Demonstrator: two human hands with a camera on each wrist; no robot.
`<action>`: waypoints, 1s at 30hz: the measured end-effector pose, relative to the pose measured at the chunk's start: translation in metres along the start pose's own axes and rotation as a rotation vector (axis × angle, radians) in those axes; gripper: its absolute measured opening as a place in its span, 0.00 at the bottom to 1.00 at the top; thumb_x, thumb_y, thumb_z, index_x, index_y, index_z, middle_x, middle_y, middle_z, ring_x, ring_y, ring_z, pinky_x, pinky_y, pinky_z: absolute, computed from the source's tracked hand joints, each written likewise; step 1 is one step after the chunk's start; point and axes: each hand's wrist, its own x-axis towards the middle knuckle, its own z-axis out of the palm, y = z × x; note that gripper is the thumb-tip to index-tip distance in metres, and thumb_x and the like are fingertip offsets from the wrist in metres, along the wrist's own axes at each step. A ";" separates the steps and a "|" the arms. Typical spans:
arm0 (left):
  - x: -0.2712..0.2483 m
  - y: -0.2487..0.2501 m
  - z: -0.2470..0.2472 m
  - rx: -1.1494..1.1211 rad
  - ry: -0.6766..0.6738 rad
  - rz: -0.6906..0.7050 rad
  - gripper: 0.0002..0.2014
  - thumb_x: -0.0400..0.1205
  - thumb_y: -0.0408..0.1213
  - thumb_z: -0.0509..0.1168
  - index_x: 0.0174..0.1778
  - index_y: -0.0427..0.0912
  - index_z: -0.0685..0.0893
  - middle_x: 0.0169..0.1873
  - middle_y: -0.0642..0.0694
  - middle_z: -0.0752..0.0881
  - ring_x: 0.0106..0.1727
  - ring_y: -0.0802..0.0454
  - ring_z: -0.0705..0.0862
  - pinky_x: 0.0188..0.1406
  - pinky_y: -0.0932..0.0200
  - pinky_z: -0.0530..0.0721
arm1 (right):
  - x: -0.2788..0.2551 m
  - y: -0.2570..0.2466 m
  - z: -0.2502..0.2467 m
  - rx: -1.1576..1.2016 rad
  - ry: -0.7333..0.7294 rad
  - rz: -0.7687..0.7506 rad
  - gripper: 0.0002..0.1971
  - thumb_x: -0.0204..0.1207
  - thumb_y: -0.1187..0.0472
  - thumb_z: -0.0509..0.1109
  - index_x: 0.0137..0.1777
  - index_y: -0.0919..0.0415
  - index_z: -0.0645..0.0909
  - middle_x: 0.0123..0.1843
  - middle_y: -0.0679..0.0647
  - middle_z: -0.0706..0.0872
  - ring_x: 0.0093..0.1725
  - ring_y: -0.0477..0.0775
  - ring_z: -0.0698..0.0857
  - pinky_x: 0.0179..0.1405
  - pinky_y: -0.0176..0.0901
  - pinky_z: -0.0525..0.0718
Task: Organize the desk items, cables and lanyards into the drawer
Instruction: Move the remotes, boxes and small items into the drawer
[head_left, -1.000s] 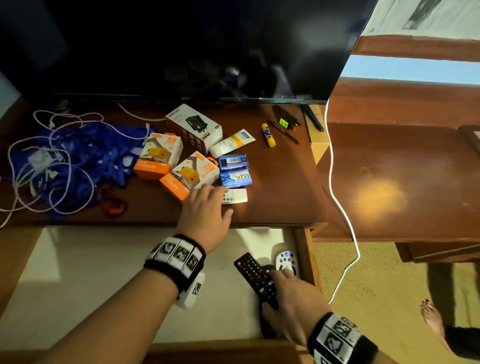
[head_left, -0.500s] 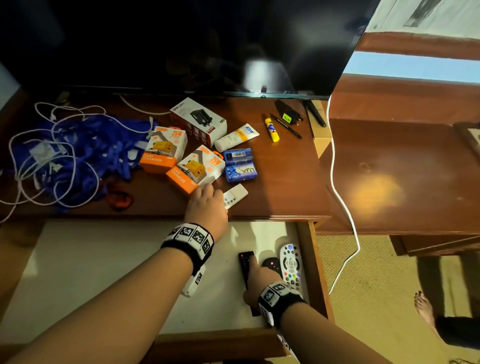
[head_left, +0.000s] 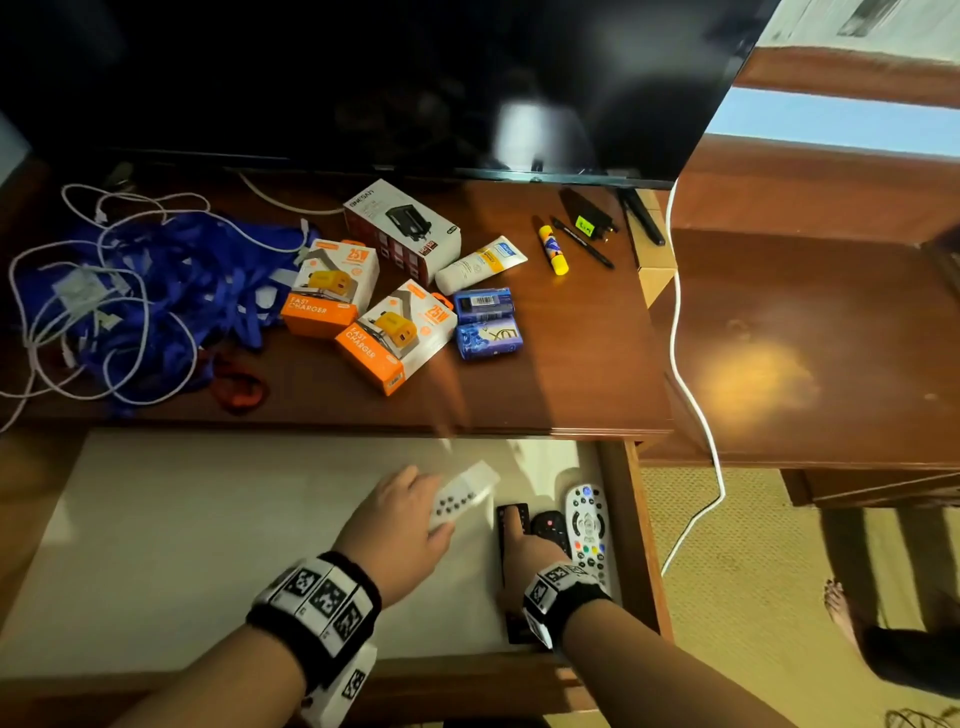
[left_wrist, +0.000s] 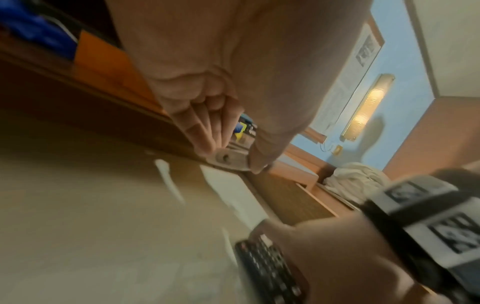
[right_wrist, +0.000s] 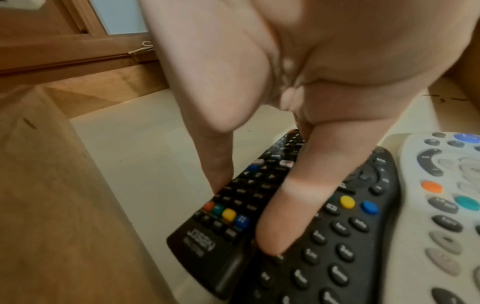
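Lanyards (head_left: 156, 291): heaped on the surface (head_left: 545, 374), not in the drawer (head_left: 626, 530).
Left hand (head_left: 395, 530): fingers wrap the white remote (head_left: 465, 496) above the drawer.
Right hand (head_left: 524, 561): fingers pinch the black remote (head_left: 512, 517) inside it.
Risk: a loose grip could drop the white remote.

On the counter (head_left: 571, 374), lanyards (head_left: 171, 291) and cables (head_left: 111, 387) lie left of the boxes (head_left: 332, 286), soap (head_left: 488, 325) and tube (head_left: 480, 263) just right of them, glue stick (head_left: 552, 249) and pen (head_left: 582, 242) farther right, the TV (head_left: 363, 78) behind. Before the boxes the drawer (head_left: 182, 519) stands open, remotes (head_left: 587, 525) in its right end.

Desk (head_left: 571, 374) — boxes (head_left: 332, 291), lanyards (head_left: 171, 291), cables (head_left: 194, 353).
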 end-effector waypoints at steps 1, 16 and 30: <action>-0.002 -0.002 0.007 0.003 -0.070 -0.030 0.20 0.84 0.52 0.66 0.70 0.47 0.81 0.60 0.48 0.80 0.65 0.46 0.80 0.67 0.53 0.78 | 0.000 0.002 0.001 -0.024 0.006 -0.011 0.50 0.77 0.64 0.67 0.88 0.64 0.33 0.59 0.66 0.89 0.58 0.67 0.89 0.66 0.62 0.84; 0.040 0.017 0.067 0.063 -0.542 -0.400 0.29 0.81 0.43 0.71 0.76 0.37 0.71 0.62 0.42 0.84 0.58 0.43 0.86 0.49 0.54 0.82 | -0.034 0.051 -0.103 0.032 0.095 -0.147 0.18 0.81 0.38 0.69 0.62 0.48 0.78 0.56 0.51 0.89 0.51 0.54 0.87 0.51 0.49 0.88; 0.044 0.016 0.086 -0.025 -0.437 -0.249 0.40 0.76 0.45 0.79 0.78 0.54 0.63 0.44 0.54 0.85 0.48 0.48 0.88 0.47 0.54 0.86 | -0.030 0.068 -0.165 0.219 0.437 -0.376 0.09 0.80 0.51 0.74 0.42 0.48 0.76 0.36 0.42 0.82 0.38 0.47 0.83 0.38 0.39 0.80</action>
